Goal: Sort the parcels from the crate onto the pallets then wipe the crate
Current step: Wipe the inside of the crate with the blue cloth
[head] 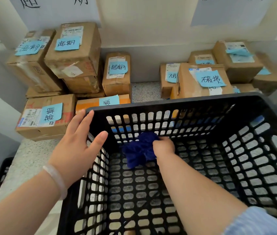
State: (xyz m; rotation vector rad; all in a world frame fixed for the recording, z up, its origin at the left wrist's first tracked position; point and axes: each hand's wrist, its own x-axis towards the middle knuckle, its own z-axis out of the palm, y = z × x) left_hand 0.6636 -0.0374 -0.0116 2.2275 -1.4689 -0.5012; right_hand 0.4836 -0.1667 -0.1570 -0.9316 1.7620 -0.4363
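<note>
Speckled floor (144, 92), parcels (73, 53) at eleven and one o'clock: brace crate (185, 100) rim with flat left fingers (83, 122), scrub each lattice wall with blue cloth (139, 150) clenched in right fingers (159, 143).

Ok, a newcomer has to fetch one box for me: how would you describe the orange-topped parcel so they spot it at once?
Find the black crate; the left pile of parcels stands beyond its far-left corner, where the left hand rests. The parcel lies at the foot of that pile, just behind the crate's rim. It alone has an orange top; its neighbours are plain brown.
</note>
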